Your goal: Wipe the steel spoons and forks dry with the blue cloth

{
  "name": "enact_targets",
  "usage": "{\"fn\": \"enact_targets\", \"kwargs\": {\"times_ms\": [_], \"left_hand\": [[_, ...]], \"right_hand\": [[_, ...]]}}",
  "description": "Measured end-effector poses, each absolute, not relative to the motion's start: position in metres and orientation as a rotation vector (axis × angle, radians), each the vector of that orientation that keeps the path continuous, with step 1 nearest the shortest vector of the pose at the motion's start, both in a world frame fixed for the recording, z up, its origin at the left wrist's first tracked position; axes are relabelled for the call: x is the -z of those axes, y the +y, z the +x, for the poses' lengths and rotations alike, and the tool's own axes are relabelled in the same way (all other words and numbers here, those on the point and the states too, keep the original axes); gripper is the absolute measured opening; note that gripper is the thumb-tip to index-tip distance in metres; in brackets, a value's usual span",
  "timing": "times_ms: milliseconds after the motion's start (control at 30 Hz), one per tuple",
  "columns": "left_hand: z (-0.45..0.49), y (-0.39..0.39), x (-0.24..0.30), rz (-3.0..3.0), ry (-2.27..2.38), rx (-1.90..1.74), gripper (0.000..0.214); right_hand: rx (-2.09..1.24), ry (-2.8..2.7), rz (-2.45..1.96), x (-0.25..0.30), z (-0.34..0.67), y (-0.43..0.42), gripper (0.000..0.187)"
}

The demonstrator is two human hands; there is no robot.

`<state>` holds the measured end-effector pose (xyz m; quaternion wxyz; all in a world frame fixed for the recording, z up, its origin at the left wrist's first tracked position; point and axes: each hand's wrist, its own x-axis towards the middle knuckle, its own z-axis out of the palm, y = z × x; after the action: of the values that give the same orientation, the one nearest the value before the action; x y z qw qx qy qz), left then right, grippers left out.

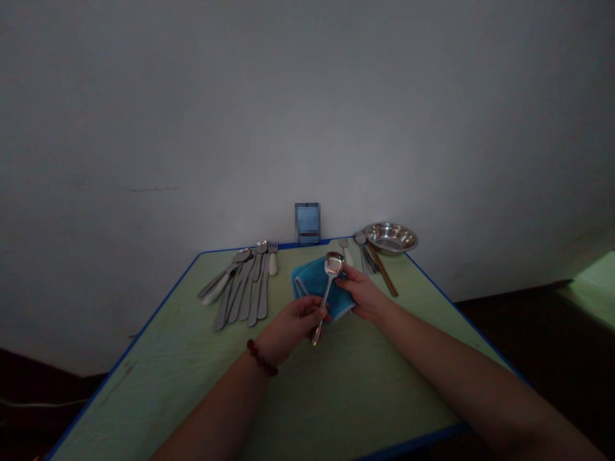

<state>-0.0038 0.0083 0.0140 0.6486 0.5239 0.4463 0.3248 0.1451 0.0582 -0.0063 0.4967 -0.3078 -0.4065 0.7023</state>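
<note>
A shiny metal spoon [328, 282] is held over the table with its bowl pointing away from me. My left hand [305, 318] is closed round the spoon's handle, thumb on top, and a beaded bracelet circles that wrist. A blue cloth [310, 272] with a pale edge lies behind and under the spoon. My right hand [362, 291] pinches the cloth close to the spoon's bowl, its thumb on the near side. Part of the cloth is hidden by the spoon and my fingers.
Several spoons, forks and flat-handled utensils [247, 294] lie at the left. At the back right are a metal bowl [391, 239], wooden chopsticks [383, 269], a spoon [361, 242] and a white-handled fork [346, 253]. A phone-like screen [307, 224] leans against the wall. The green table [192, 378] has blue edging.
</note>
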Motion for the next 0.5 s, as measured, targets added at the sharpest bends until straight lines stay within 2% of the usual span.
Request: {"fn": "enact_targets", "kwargs": {"times_ms": [500], "left_hand": [[-0.0030, 0.0105, -0.0128, 1.338, 1.169, -0.802, 0.020]], "right_hand": [[-1.729, -0.949, -0.791, 0.0050, 0.1447, 0.0569, 0.041]]}}
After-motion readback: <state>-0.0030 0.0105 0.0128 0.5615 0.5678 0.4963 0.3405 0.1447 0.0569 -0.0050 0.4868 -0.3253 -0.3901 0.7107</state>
